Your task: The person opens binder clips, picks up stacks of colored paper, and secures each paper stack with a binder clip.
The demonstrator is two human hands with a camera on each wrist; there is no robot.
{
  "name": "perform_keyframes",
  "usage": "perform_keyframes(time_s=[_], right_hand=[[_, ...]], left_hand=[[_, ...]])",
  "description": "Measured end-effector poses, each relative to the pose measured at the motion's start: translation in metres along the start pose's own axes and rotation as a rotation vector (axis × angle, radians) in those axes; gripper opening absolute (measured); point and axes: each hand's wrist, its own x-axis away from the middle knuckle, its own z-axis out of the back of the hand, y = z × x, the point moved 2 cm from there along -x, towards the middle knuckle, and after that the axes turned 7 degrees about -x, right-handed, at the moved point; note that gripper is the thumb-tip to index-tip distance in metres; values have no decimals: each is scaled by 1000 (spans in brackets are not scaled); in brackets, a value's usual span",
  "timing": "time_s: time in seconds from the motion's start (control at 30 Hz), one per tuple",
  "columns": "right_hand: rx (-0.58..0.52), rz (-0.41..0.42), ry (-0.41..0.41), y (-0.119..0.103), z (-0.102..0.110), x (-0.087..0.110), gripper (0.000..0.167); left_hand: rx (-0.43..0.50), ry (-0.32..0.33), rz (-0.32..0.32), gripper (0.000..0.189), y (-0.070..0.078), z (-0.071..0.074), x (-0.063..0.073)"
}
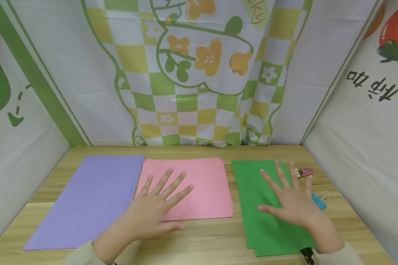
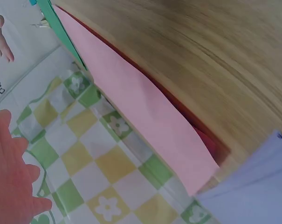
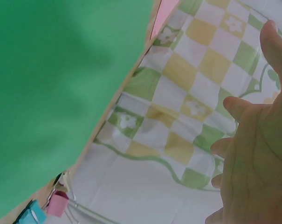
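Two bare hands are over three stacks of rectangular coloured paper on one light-brown wooden table [image 1: 209,243]. The left hand [image 1: 152,208], all five fingers spread, hovers over the middle stack of pink paper [image 1: 205,191]; the right hand [image 1: 293,202], its five fingers also spread, hovers over the stack of green paper [image 1: 258,221]. Neither grips anything. One stack of purple paper [image 1: 86,198] lies left of the pink; sheets per stack cannot be counted. Right of the green are one blue metal binder clip [image 1: 318,201] and one pink metal binder clip [image 1: 306,172], with a small yellowish clip [image 1: 297,173] touching or just beside the pink one
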Motion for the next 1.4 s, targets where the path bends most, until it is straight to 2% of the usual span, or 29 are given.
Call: perform_keyframes(time_s=[0.3,0.7,0.97,1.23,1.4], right_hand=[[-31,-42,20,15,2,6,99],[-51,-93,49,37,5,17,102],[-85,-135,47,48,9,23,101],[-98,-203,26,66,11,25,100],[-106,-216,16,80,11,30,96]], left_hand=[[32,-9,-77,90,20,-6,-17],[48,-22,-188,89,36,-10,-28],[57,-15,-213,87,41,-12,-34],[54,-31,-246,88,48,-16,-47],[39,-42,-277,90,53,-17,-56]])
